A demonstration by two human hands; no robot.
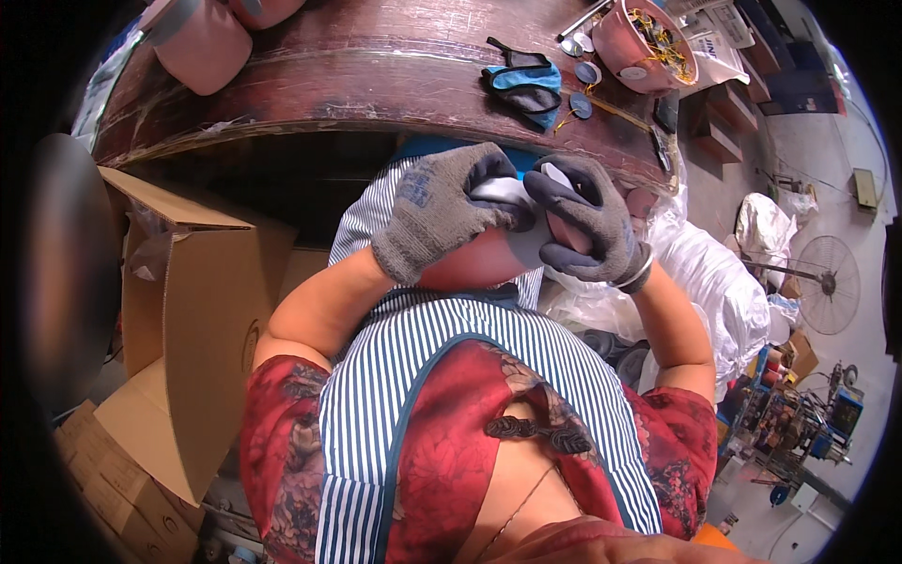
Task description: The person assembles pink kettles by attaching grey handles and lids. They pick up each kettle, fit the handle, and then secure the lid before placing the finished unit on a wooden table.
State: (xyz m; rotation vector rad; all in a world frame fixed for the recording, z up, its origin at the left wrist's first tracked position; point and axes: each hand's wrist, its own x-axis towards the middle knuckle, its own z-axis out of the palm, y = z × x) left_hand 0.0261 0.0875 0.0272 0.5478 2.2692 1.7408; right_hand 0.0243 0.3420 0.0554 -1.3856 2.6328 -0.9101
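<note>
A smooth pink pot-like vessel (470,261) rests in my lap, between my two gloved hands. My left hand (442,207), in a grey knit glove with a dark palm, is closed at its upper left side. A pale white piece (503,191) shows under those fingers; whether it is a rim or a cloth I cannot tell. My right hand (587,216), gloved the same way, curls round the vessel's right side, where a pale pink edge shows between the fingers. Most of the vessel's top is hidden by the gloves.
A worn dark red table (376,89) lies ahead, bearing pink vessels (202,52), a blue-black fabric mask (526,85), round tags (581,105) and a pink tub (634,52) of yellow-stringed tags. An open carton (207,329) stands left; white plastic bags (705,282) and a fan (827,282) are right.
</note>
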